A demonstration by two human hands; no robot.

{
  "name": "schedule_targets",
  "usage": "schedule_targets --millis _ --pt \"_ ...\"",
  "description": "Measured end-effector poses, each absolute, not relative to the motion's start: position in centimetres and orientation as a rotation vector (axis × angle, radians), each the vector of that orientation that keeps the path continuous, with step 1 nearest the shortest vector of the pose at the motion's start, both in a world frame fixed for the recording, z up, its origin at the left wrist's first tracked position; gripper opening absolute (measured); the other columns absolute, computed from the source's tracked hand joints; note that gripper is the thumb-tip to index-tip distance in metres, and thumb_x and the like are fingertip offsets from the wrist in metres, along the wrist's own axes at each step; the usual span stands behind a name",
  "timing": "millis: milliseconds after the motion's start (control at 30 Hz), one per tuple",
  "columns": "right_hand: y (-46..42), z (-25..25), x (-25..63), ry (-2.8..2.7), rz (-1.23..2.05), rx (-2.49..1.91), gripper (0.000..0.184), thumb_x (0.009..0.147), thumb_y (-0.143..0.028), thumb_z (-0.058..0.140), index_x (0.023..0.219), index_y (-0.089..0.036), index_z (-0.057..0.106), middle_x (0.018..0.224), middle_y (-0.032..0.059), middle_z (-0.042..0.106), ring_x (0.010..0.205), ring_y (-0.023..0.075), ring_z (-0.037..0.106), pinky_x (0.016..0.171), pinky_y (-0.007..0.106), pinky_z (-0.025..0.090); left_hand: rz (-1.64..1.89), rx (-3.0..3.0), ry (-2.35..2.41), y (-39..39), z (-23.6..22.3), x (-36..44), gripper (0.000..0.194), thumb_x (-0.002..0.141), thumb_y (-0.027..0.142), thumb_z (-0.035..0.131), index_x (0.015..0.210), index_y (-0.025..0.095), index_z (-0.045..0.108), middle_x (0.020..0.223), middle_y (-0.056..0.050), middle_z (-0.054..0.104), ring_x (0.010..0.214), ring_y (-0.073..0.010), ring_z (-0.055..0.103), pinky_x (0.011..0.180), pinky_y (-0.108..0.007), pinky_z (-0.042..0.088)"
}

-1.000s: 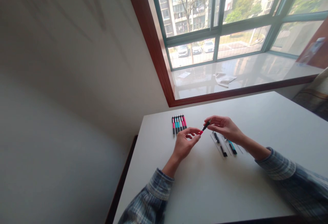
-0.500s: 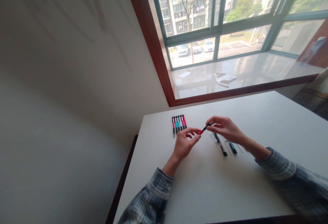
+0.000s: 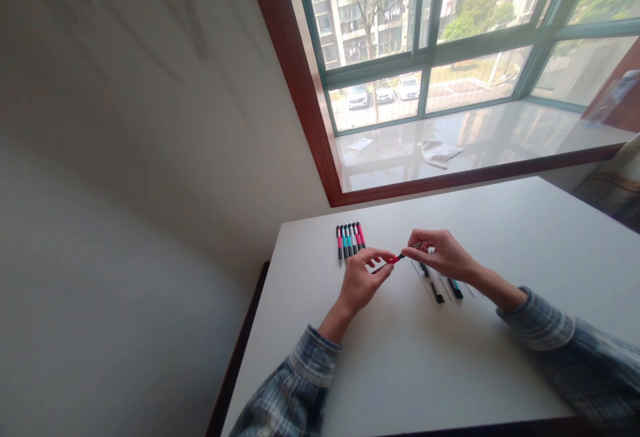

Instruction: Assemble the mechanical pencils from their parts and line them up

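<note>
Worktop (image 3: 505, 224) by window | pink-barrelled pen (image 3: 393, 260) is held just right of pen row (image 3: 349, 242), now tilted flatter than before | pink end is pinched by left hand (image 3: 363, 278) | dark end is pinched by right hand (image 3: 440, 254), fingers curled

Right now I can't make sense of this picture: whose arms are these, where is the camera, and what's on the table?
No machine here: these are a person's own bare arms, filmed by a single camera worn on their head, looking forward and down. The left hand and right hand both pinch a pink-and-black pen. On the white table, a tight row of pens lies beyond the left hand. A black pen and a teal-and-black pen lie near the right hand. Beyond the table is a large window.
</note>
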State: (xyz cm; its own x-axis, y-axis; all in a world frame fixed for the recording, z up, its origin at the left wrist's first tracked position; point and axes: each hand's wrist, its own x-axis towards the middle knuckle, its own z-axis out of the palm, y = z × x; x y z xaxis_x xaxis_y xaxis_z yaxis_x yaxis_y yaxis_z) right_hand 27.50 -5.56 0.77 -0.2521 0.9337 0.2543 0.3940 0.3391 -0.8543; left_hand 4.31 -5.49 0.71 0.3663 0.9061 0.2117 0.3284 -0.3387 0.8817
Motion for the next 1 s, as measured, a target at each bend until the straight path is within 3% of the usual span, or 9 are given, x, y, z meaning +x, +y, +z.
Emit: schedule_targets --millis 100,200,300,433,700,900,1000 --pt "-5.5 0.8 27.6 -1.842 0.845 -1.209 0.046 0.088 -0.064 0.069 0.076 -0.020 0.068 0.065 0.0014 0.065 0.057 0.0149 0.054 0.053 0.028 0.043 0.939 1.890 1.076 -5.6 0.7 4.3 0.015 0.087 0.028 0.073 0.099 0.025 0.081 0.099 -0.004 0.079 0.083 -0.0183 0.066 0.076 -0.031 0.050" --pt "-5.4 0.9 27.9 -1.806 0.944 -1.179 0.042 0.088 -0.061 0.070 0.102 -0.021 0.071 0.077 0.0032 0.071 0.065 0.0176 0.061 0.059 0.030 0.051 0.944 1.878 1.088 -5.5 0.6 4.2 0.015 0.087 0.027 0.073 0.099 0.025 0.081 0.100 -0.004 0.079 0.083 -0.0181 0.065 0.076 -0.031 0.050" --pt "-5.3 1.1 28.2 -1.757 1.011 -1.127 0.047 0.089 -0.055 0.072 0.123 -0.024 0.064 0.094 0.0056 0.073 0.076 0.0193 0.066 0.068 0.032 0.057 0.960 1.842 1.118 -5.3 0.5 3.9 0.015 0.086 0.026 0.073 0.098 0.024 0.081 0.100 -0.003 0.079 0.083 -0.0179 0.064 0.076 -0.030 0.050" --pt "-5.0 1.0 28.5 -1.747 0.981 -1.085 0.037 0.090 -0.051 0.071 0.112 -0.022 0.068 0.106 0.0092 0.073 0.082 0.0203 0.068 0.076 0.036 0.060 0.983 1.821 1.158 -5.1 0.4 3.7 0.014 0.086 0.024 0.072 0.097 0.024 0.081 0.099 -0.003 0.079 0.083 -0.0176 0.064 0.076 -0.031 0.049" --pt "-5.1 1.1 28.6 -1.889 0.811 -1.134 0.024 0.091 -0.045 0.066 0.096 -0.022 0.072 0.082 0.0041 0.072 0.072 0.0186 0.062 0.069 0.033 0.053 1.027 1.989 1.132 -5.3 0.7 3.7 0.015 0.087 0.019 0.069 0.096 0.025 0.080 0.098 -0.004 0.077 0.095 -0.0217 0.066 0.084 -0.034 0.053" --pt "-4.9 0.8 28.9 -2.084 0.750 -1.216 0.047 0.095 -0.055 0.059 0.067 -0.019 0.067 0.056 -0.0012 0.057 0.055 0.0131 0.045 0.054 0.027 0.037 1.003 2.195 1.121 -5.4 0.3 3.5 0.018 0.090 0.017 0.067 0.098 0.027 0.079 0.098 -0.004 0.076 0.099 -0.0239 0.065 0.091 -0.038 0.053" --pt "-4.9 0.6 28.9 -2.083 0.782 -1.234 0.043 0.097 -0.057 0.056 0.077 -0.020 0.070 0.059 -0.0016 0.059 0.055 0.0135 0.047 0.054 0.027 0.038 0.994 2.222 1.123 -5.4 0.2 3.5 0.019 0.090 0.016 0.067 0.098 0.027 0.079 0.097 -0.004 0.076 0.098 -0.0237 0.065 0.092 -0.038 0.052"
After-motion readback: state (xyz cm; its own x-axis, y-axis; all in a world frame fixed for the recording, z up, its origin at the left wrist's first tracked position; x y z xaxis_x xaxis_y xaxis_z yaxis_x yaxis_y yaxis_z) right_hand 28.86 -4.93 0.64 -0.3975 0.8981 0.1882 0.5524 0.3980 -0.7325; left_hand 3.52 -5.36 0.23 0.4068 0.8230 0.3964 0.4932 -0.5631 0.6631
